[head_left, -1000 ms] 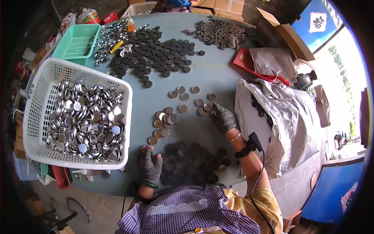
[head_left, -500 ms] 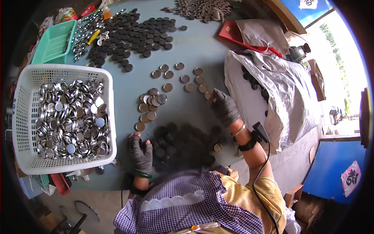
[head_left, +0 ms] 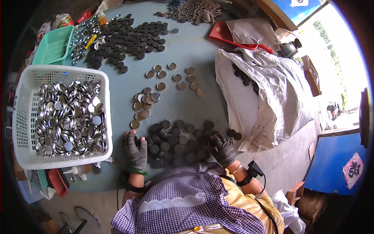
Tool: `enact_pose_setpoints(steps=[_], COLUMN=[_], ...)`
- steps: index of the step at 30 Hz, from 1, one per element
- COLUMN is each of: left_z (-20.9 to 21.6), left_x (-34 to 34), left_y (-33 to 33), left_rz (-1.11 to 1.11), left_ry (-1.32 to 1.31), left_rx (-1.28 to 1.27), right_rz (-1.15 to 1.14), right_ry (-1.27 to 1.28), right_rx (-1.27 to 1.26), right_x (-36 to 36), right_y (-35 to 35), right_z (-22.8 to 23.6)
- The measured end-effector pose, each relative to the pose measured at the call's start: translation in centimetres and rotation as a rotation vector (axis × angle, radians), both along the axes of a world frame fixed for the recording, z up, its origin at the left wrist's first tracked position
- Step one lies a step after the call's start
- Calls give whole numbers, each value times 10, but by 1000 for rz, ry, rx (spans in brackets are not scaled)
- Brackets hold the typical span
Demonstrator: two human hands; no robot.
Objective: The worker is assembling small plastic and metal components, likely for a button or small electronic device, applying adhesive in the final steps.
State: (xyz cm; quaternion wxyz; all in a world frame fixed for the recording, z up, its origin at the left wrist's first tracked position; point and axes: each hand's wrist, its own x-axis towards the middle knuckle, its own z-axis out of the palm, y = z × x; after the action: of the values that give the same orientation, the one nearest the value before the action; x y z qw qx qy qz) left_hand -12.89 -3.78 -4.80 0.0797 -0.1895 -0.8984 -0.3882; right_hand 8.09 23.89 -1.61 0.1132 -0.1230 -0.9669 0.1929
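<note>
The right hand [head_left: 223, 150] touches black discs [head_left: 179, 148] (pinching 1 or none, I cannot tell); the left hand [head_left: 136, 153], apparently empty, could scatter silvery discs [head_left: 145, 113] if it slid forward.

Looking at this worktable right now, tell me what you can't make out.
All in the head view:
- Whether the grey-gloved right hand pinches anything: its own curled shape covers the spot.
- Edges of the dark round discs nearest the purple checked cloth apron: blurred.
- Floor of the white plastic basket: buried under shiny silver metal discs.
- Most of the inside of the crumpled white sack: covered by its own folds.
</note>
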Motion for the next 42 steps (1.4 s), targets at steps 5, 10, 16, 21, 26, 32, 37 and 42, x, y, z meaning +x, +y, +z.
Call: enact_pose_setpoints(steps=[5,10,16,21,26,32,37,42], left_z=[4,-1,6,2,69,95,86,94], left_x=[0,-1,0,4,26,37,39,36], left_y=[0,2,-2,-6,16,33,31,34], left_rz=[-25,0,-2,8,-255,-626,-613,-604], left_ry=[16,4,-21,-15,126,-3,8,104], left_rx=[-32,15,-24,65,225,401,416,353], right_rz=[48,63,-120,15,195,539,704,529], right_ry=[-105,-76,113,81,-68,-59,180,4], right_rx=[-104,-404,-1709,-2027,-2097,-1233,-843,-1351], right_x=[3,7,-20,-54,-81,-96,-94,-78], right_y=[2,10,-2,-20,-46,-63,-60,-63], right_z=[-5,-9,42,55,58,74,67,21])
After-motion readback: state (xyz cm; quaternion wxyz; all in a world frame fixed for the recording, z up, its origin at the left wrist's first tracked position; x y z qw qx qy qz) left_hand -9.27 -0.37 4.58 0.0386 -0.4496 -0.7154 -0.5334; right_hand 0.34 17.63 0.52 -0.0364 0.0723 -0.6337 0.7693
